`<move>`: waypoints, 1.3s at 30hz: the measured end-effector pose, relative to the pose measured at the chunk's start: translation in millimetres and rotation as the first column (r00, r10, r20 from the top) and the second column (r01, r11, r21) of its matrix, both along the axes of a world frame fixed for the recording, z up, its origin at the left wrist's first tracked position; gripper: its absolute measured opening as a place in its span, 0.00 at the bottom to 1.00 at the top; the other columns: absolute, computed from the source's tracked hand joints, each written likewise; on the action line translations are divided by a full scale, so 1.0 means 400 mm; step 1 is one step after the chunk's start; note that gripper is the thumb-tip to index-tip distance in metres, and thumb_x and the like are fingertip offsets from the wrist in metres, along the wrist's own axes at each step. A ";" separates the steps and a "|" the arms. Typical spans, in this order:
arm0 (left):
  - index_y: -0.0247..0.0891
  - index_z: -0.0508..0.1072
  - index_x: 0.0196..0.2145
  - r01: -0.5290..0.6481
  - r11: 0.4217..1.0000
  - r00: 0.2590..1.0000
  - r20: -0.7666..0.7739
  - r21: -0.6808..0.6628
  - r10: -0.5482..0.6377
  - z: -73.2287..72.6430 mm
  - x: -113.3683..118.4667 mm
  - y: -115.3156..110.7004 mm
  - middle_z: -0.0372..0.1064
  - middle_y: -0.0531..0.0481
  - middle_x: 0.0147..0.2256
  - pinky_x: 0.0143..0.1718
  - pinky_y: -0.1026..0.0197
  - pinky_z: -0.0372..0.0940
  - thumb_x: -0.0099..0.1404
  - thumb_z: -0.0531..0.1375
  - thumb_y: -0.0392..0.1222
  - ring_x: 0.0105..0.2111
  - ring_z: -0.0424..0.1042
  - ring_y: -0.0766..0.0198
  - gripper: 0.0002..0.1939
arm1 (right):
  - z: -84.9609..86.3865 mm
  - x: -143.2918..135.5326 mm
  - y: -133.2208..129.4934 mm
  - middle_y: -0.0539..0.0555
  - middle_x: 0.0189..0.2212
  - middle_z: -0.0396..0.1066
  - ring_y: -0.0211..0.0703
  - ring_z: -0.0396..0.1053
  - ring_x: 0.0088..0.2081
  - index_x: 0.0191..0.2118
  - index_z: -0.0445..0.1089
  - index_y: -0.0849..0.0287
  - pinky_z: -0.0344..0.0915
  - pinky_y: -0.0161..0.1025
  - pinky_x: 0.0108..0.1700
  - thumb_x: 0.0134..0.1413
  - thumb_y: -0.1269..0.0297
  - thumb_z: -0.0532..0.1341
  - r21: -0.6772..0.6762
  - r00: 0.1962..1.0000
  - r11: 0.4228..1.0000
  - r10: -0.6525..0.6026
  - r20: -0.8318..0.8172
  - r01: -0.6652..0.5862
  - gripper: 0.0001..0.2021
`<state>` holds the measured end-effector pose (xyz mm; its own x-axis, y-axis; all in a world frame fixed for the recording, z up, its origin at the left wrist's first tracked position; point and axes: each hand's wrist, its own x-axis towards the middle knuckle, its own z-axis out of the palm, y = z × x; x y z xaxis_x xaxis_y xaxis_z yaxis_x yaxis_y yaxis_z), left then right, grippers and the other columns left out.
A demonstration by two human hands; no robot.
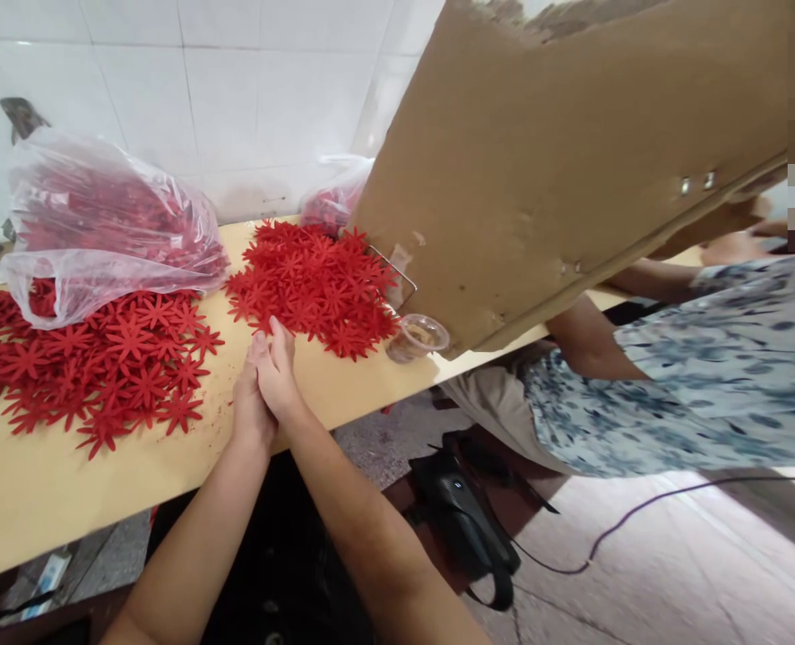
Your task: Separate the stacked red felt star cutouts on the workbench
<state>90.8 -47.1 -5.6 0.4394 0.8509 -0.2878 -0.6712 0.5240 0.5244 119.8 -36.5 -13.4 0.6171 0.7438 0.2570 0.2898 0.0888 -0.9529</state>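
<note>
Left fingers (258,344) and right fingers (280,339) pressed together; I can't tell if holding. Flowers (316,287) partly out; more remain in bag (115,206).

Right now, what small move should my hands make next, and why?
Probably ease your left hand and right hand apart: they're pressed together, so neither looks ready to pick anything up, and a pile of red flower-shaped pieces lies just beyond them.

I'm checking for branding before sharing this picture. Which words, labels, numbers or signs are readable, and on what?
No readable text.
Black leather-like bag: one pale mark, too small to read.
White-and-blue object, lower left: too blurred to tell whether it bears print.
Red flower-shaped pieces: no lettering visible.
</note>
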 end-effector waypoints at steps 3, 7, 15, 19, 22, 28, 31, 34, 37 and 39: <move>0.31 0.71 0.31 0.059 0.993 0.994 0.098 -0.098 -0.049 -0.010 -0.005 0.008 0.71 0.47 0.30 0.42 0.67 0.63 0.62 0.49 0.49 0.34 0.71 0.69 0.18 | 0.034 0.046 -0.064 0.60 0.48 0.62 0.44 0.61 0.50 0.48 0.63 0.58 0.59 0.44 0.51 0.51 0.49 0.50 0.045 0.985 0.998 0.033 0.169 -0.042 0.23; 0.31 0.71 0.29 0.137 0.952 0.986 0.133 -0.275 -0.104 0.002 -0.027 0.017 0.73 0.46 0.30 0.34 0.63 0.66 0.61 0.49 0.49 0.32 0.72 0.65 0.18 | 0.110 0.219 -0.167 0.57 0.34 0.70 0.43 0.67 0.39 0.35 0.70 0.59 0.62 0.43 0.45 0.52 0.55 0.51 -0.018 0.853 0.994 -0.081 0.515 0.105 0.16; 0.30 0.71 0.30 0.205 0.927 0.975 0.151 -0.313 -0.165 0.009 -0.030 0.018 0.73 0.45 0.31 0.31 0.62 0.67 0.61 0.50 0.48 0.32 0.73 0.63 0.18 | 0.159 0.461 -0.209 0.60 0.36 0.72 0.58 0.64 0.43 0.38 0.71 0.56 0.57 0.50 0.39 0.50 0.47 0.46 -0.665 0.604 0.503 0.309 0.735 0.552 0.23; 0.30 0.71 0.29 0.208 0.927 0.976 0.131 -0.311 -0.174 0.009 -0.025 0.015 0.73 0.44 0.30 0.32 0.63 0.67 0.61 0.51 0.47 0.32 0.72 0.63 0.17 | 0.141 0.458 -0.184 0.60 0.35 0.71 0.56 0.65 0.42 0.35 0.70 0.58 0.55 0.49 0.39 0.50 0.47 0.45 -0.710 0.555 0.474 0.443 0.704 0.521 0.23; 0.29 0.71 0.29 0.212 0.932 0.974 0.146 -0.295 -0.175 0.010 -0.029 0.015 0.73 0.43 0.32 0.34 0.63 0.66 0.60 0.52 0.46 0.34 0.72 0.63 0.16 | 0.138 0.482 -0.185 0.61 0.35 0.71 0.56 0.66 0.40 0.35 0.70 0.59 0.56 0.47 0.37 0.49 0.47 0.46 -0.752 0.585 0.444 0.474 0.659 0.488 0.23; 0.29 0.71 0.31 0.196 0.933 0.975 0.165 -0.302 -0.151 0.005 -0.029 0.019 0.72 0.41 0.33 0.39 0.62 0.64 0.59 0.51 0.44 0.39 0.71 0.61 0.15 | 0.161 0.415 -0.223 0.59 0.35 0.72 0.49 0.68 0.38 0.37 0.70 0.58 0.61 0.43 0.36 0.49 0.52 0.52 -0.468 0.679 0.800 0.107 0.727 0.375 0.17; 0.29 0.71 0.31 0.169 0.940 0.981 0.143 -0.295 -0.132 0.004 -0.018 0.020 0.71 0.40 0.34 0.42 0.60 0.63 0.59 0.49 0.44 0.41 0.70 0.60 0.16 | 0.142 0.251 -0.213 0.54 0.30 0.72 0.41 0.68 0.32 0.33 0.69 0.58 0.63 0.39 0.35 0.52 0.56 0.51 -0.248 0.829 0.968 0.171 0.532 -0.040 0.14; 0.31 0.70 0.29 0.147 0.964 0.983 0.139 -0.221 -0.118 0.005 -0.011 0.014 0.70 0.44 0.31 0.46 0.60 0.61 0.60 0.47 0.42 0.41 0.69 0.62 0.16 | 0.098 0.095 -0.165 0.56 0.32 0.71 0.41 0.67 0.36 0.34 0.69 0.60 0.64 0.40 0.41 0.52 0.60 0.52 -0.125 0.783 0.950 0.307 0.540 -0.287 0.12; 0.34 0.69 0.28 0.074 0.988 0.989 0.139 -0.137 -0.054 0.005 -0.019 0.007 0.69 0.50 0.29 0.49 0.62 0.59 0.60 0.47 0.39 0.42 0.68 0.65 0.13 | 0.054 0.021 -0.102 0.61 0.40 0.68 0.48 0.62 0.46 0.41 0.68 0.62 0.58 0.49 0.49 0.51 0.59 0.52 -0.051 0.788 0.993 0.114 0.605 -0.104 0.15; 0.35 0.70 0.31 0.058 0.992 0.988 0.151 -0.108 -0.041 0.007 -0.030 0.007 0.69 0.50 0.32 0.50 0.61 0.58 0.62 0.46 0.41 0.45 0.66 0.64 0.14 | 0.035 0.006 -0.072 0.62 0.48 0.64 0.51 0.56 0.52 0.47 0.65 0.62 0.52 0.53 0.54 0.53 0.58 0.49 -0.086 0.796 0.995 0.091 0.599 -0.049 0.20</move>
